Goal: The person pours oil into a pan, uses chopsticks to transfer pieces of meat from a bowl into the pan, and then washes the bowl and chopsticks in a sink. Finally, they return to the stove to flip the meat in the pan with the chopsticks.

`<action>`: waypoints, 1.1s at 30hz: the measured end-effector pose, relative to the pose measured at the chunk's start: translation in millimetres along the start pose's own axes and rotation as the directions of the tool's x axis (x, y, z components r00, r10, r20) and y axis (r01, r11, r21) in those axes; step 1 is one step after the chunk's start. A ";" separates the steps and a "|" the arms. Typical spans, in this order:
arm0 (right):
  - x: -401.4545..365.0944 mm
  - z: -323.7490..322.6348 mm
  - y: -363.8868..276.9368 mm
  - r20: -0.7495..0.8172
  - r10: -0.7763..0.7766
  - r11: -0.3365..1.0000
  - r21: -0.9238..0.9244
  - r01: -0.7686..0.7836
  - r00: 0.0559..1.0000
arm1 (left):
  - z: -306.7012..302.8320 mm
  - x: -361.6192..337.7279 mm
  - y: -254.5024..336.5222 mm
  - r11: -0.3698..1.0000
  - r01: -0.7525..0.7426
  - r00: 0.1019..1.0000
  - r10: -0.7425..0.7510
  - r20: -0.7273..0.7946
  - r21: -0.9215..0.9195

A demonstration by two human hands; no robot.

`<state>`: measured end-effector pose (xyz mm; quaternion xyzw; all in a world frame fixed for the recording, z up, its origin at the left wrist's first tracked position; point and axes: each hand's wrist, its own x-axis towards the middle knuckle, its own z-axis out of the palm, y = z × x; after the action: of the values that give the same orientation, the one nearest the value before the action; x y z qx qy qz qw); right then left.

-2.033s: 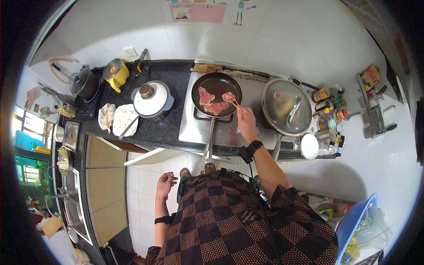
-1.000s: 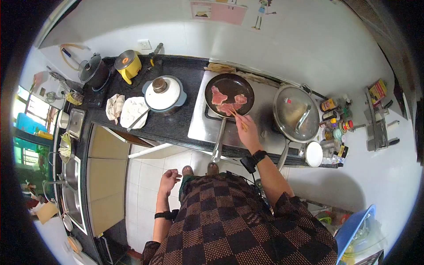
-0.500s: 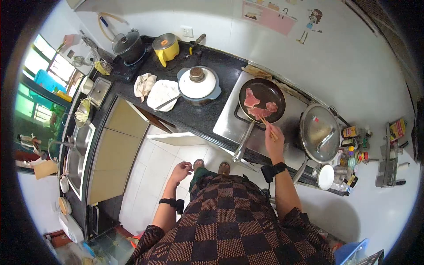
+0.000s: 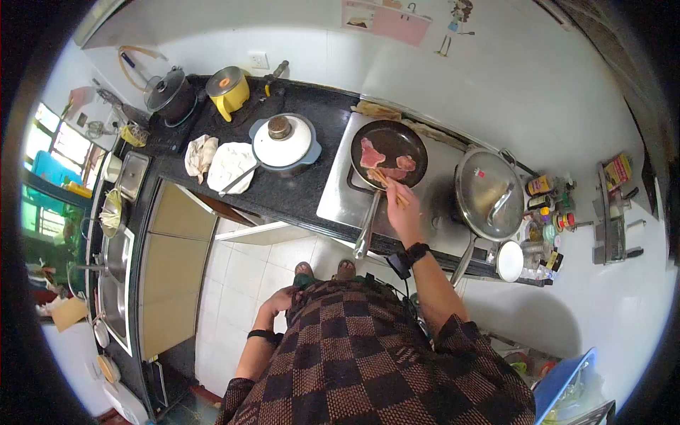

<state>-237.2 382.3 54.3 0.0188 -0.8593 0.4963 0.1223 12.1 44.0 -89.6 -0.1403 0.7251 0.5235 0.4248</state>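
My right hand (image 4: 402, 207) is closed around wooden chopsticks (image 4: 382, 176), whose tips touch the lower piece of meat in a dark frying pan (image 4: 388, 136). Pink slices of meat (image 4: 370, 151) lie in the pan, reddish on top. The pan's metal handle (image 4: 367, 227) points toward me, left of my right wrist. Low in front of my body, my left hand (image 4: 280, 300) rests against the checked shirt, its fingers partly hidden. I see nothing held in it.
A lidded wok (image 4: 489, 195) stands right of the pan on the steel stove (image 4: 336, 202). To the left are a white-lidded pot (image 4: 283, 145), a cloth (image 4: 202, 157), a yellow pot (image 4: 230, 92) and a dark pot (image 4: 171, 99). Bottles and a white bowl (image 4: 509, 261) crowd the right end.
My left hand has drawn in against the shirt. The chopstick tips have shifted left at the lower meat, which now lies differently. The whole view has swung slightly.
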 end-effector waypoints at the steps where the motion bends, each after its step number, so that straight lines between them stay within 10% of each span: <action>1: 2.0 4.1 3.6 0.021 0.018 1.000 -0.021 -0.018 1.000 | -2.9 -0.9 -3.0 1.000 0.011 1.000 -0.011 -0.014 0.007; 17: 6.8 47.6 9.2 -0.090 -0.178 0.975 -0.149 0.163 0.980 | -70.2 -23.9 -36.2 0.998 -0.043 0.999 0.043 0.007 -0.053; 25: -22.6 31.9 29.3 -0.238 0.064 0.996 -0.048 -0.078 0.969 | -102.7 -1.6 -77.5 0.978 -0.181 0.973 0.163 0.166 0.099; 28: -33.4 22.1 17.8 -0.218 0.115 0.986 -0.097 -0.138 0.969 | -95.8 -9.7 -63.5 0.998 0.063 0.988 -0.066 0.143 0.022; 33: -36.2 22.3 27.0 -0.213 0.138 0.990 0.012 -0.139 0.967 | -79.1 -15.4 -43.7 0.992 0.000 0.999 -0.005 0.039 0.128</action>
<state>-210.5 373.7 12.4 -0.0948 -0.8410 0.5016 0.1790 12.6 -47.1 -98.6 -0.1032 0.7486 0.4779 0.4479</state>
